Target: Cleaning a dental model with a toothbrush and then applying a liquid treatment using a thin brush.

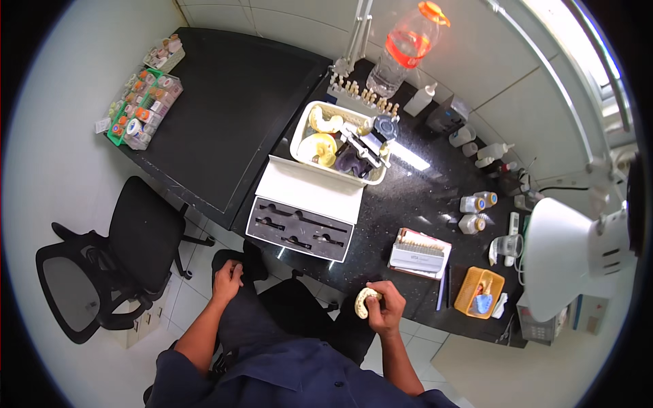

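A cream-coloured, horseshoe-shaped dental model is pinched between the thumb and fingers of my right hand, just off the near edge of the desk. My left hand rests on my left thigh, its fingers loosely bent and slightly apart, with nothing visible in it. Nearest to the model on the desk is a box with a tooth shade guide. An open white case with a dark foam insert and thin black parts lies at the desk's front edge, between my hands and farther off.
A white tub holds dental casts and a metal articulator. Farther back stand a large plastic bottle and several small bottles. An orange tray and a white lamp are at right. A black chair and jar baskets are at left.
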A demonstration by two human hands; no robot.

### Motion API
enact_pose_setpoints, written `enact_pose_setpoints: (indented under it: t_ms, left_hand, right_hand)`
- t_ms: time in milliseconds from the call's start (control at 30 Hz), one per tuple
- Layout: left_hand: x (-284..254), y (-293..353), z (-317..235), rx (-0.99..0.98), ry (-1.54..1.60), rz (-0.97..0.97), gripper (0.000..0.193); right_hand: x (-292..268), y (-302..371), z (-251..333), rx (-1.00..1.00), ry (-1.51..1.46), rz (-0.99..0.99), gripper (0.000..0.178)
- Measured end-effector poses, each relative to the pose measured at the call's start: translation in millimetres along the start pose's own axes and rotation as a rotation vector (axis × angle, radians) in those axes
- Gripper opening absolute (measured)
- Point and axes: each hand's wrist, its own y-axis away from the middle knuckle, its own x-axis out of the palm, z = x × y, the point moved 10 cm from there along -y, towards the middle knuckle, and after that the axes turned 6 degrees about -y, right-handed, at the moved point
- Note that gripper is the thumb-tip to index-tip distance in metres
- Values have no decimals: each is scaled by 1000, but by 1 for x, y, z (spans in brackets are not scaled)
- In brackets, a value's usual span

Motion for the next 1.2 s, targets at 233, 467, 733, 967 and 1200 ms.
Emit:
enact_pose_setpoints:
  t_ms: [233, 467, 733, 967, 1200]
  left_hand:
    - [5, -59, 18, 64, 269, -152, 32]
    - [12, -65, 57, 224, 557, -271, 41]
    - [-30, -68, 67, 188, 1069, -574, 44]
    - [-85, -1, -105, 746, 994, -434, 27]
    - [-107, -16, -218, 786, 542, -385, 17]
  right_hand:
    - [2, 9, -9, -84, -42, -53, 15]
    - [8, 19, -14, -194, -105, -121, 23]
    - [20, 11, -22, -185, -88, -140, 14]
    - [24, 9, -22, -185, -234, -167, 12]
    - [18, 12, -25, -215, -204, -152, 13]
